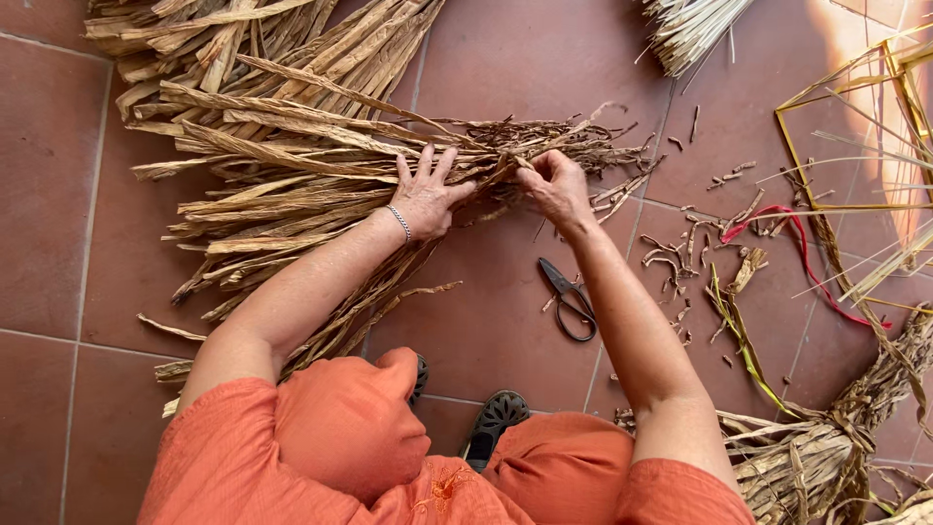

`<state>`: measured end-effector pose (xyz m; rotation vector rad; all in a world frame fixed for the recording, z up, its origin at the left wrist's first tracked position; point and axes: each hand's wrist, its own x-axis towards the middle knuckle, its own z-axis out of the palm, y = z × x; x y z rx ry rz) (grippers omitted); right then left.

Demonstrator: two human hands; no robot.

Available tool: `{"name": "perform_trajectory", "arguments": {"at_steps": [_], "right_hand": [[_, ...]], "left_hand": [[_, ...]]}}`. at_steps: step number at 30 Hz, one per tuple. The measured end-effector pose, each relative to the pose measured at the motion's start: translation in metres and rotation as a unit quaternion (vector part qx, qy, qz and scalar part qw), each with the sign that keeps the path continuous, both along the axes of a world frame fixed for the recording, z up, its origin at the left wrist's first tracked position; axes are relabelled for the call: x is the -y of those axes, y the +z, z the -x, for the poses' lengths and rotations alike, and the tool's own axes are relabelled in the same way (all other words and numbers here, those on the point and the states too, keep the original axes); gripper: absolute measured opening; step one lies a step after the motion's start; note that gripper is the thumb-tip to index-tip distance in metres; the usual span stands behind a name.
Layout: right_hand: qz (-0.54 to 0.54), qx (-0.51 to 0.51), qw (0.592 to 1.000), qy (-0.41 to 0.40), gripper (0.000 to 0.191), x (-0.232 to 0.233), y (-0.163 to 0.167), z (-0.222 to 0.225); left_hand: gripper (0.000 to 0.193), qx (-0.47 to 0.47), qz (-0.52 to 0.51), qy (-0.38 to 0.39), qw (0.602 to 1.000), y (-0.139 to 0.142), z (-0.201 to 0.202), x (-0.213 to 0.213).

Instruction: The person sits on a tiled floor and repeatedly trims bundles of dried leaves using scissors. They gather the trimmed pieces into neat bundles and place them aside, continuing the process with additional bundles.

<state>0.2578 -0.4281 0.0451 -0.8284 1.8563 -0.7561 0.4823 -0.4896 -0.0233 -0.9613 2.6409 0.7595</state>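
You're over a floor (505, 321) of large reddish-brown tiles with pale grout lines; a patch of sunlight (860, 39) hits the top right corner, the rest lies in shade.

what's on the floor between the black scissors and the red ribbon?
In the head view, between the black scissors and the red ribbon lie small scattered dry leaf scraps on the terracotta tile floor; otherwise bare tile.

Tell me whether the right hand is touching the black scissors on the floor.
Apart. The head view shows the right hand gripping the dried leaf bundle, with bare tile between it and the scissors.
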Motion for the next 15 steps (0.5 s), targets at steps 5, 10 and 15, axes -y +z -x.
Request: {"name": "perform_trajectory", "arguments": {"at_steps": [5,10,15], "right_hand": [[0.044,0.071,0.992,-0.093,0.03,0.005,-0.003,-0.031],[0.066,-0.38,0.916,0.111,0.018,0.006,-0.011,-0.02],[0.06,-0.428,0.883,0.181,0.028,-0.005,-0.001,0.026]], "left_hand": [[0.083,-0.008,0.016,-0.031,0.999,0.005,-0.006,-0.011],[0.072,-0.027,0.014,-0.034,0.999,-0.001,-0.012,-0.01],[0.053,-0.055,0.007,0.009,0.998,-0.006,-0.012,-0.004]]}}
